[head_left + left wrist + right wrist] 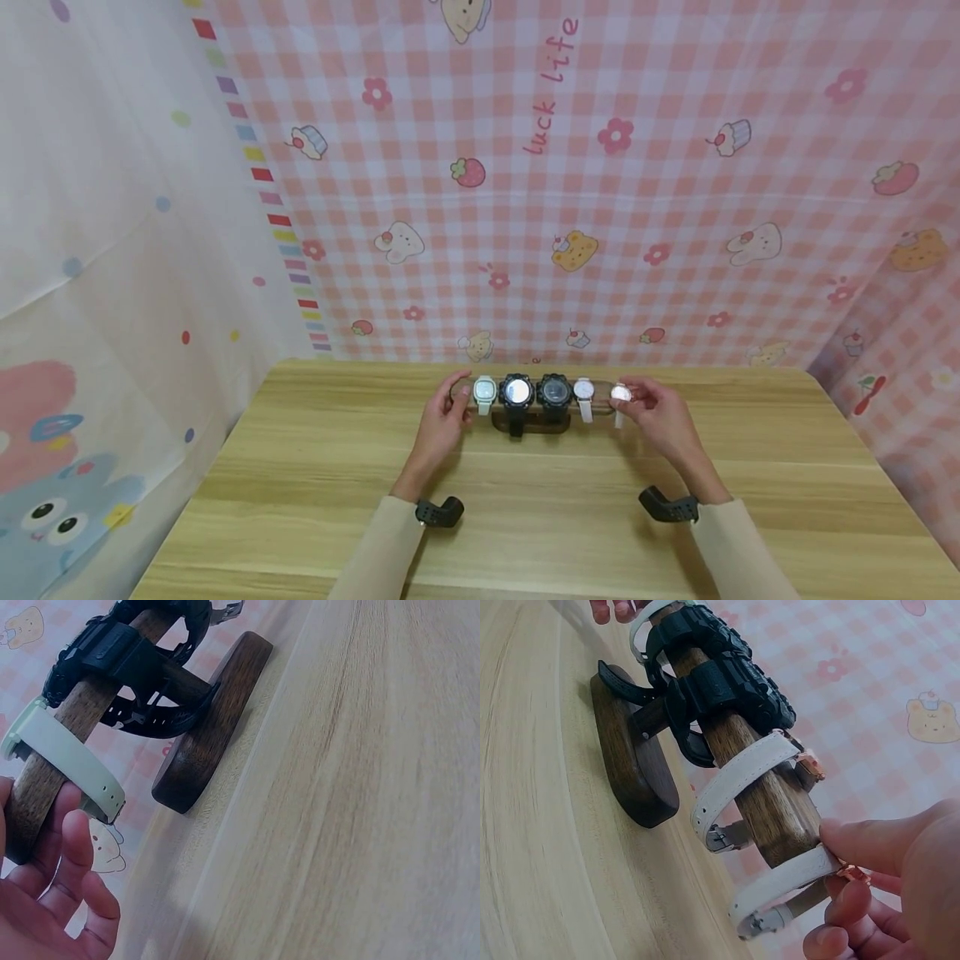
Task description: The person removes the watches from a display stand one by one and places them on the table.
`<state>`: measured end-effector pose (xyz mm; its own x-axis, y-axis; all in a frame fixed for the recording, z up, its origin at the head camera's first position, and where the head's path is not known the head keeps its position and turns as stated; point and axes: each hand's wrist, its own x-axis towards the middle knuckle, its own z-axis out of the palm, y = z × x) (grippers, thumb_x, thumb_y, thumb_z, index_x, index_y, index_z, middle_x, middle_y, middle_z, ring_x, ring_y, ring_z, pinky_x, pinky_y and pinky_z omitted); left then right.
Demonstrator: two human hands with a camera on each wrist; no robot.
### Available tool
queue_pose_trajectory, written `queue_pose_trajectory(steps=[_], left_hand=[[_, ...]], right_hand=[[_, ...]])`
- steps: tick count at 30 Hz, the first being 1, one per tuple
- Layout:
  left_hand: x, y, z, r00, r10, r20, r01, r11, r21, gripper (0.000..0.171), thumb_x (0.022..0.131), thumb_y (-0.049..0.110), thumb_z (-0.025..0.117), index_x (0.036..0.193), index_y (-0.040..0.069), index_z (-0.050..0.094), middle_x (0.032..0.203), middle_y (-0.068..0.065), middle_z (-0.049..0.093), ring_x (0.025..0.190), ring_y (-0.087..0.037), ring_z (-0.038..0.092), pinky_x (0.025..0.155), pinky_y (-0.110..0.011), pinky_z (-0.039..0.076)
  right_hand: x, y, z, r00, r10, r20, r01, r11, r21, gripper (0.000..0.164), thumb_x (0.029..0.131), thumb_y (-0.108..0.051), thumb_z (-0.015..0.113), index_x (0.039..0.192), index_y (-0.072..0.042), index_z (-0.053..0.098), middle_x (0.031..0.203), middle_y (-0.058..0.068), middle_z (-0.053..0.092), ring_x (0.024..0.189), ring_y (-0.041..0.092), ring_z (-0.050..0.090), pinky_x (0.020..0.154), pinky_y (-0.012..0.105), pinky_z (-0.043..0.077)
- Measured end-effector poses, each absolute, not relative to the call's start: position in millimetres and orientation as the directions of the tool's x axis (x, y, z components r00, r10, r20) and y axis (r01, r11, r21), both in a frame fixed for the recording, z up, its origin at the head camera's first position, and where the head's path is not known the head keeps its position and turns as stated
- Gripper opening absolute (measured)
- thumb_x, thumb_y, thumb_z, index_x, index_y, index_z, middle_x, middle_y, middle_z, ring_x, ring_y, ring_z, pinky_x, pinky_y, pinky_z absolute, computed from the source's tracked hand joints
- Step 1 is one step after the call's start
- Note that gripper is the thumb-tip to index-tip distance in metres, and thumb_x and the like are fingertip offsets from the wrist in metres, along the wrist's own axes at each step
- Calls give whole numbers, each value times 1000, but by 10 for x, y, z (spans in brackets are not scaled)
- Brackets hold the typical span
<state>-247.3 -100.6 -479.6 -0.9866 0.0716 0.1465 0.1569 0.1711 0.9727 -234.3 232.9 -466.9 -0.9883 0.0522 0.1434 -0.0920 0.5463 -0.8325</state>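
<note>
A dark wooden watch stand (217, 727) stands toward the back of the table, its bar carrying several watches. My left hand (444, 421) grips the bar's left end, beside a pale green watch (485, 389). Two black watches (517, 390) sit around the middle, over the base. To their right is a watch with a white strap (739, 776), looped around the bar. My right hand (663, 417) pinches a second white-strapped watch (780, 889) by its rose-gold case, its closed strap loop right at the bar's right end.
The light wood table (525, 517) meets a pink checked cloth (480, 208) behind the stand. White printed cloth (187, 292) hangs at the left. Black bands (441, 512) with protruding parts are worn on both wrists.
</note>
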Motion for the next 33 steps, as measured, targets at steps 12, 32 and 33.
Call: queue_pose_trajectory(steps=[12,32,33], left_hand=[[-2467,-1009,-4799,-988,70,138,148,171,974,34,105,16,49,138,11,54,88,-34,56,84,-54,58,60,-22,46],[-2667,-1022,-5115,-987,38,159,163,176,971,34,105,22,52,138,16,56,76,-11,55,77,-47,61,58,-22,47],[-2668,-1021,-5123,-986,37,163,167,177,970,33,104,23,52,137,17,56,76,-10,55,76,-45,61,59,-23,47]], right_hand=[[-2199,2385,-4619,-982,43,181,-125,569,-813,37,90,-9,73,124,1,63,94,14,67,71,9,57,56,22,48],[-1914,2444,-4629,-963,-24,269,-226,617,-753,34,82,-1,78,114,5,67,82,8,66,62,4,52,51,20,44],[-1893,2441,-4634,-966,-28,257,-218,622,-752,34,82,0,78,114,5,67,82,7,65,62,4,52,51,20,45]])
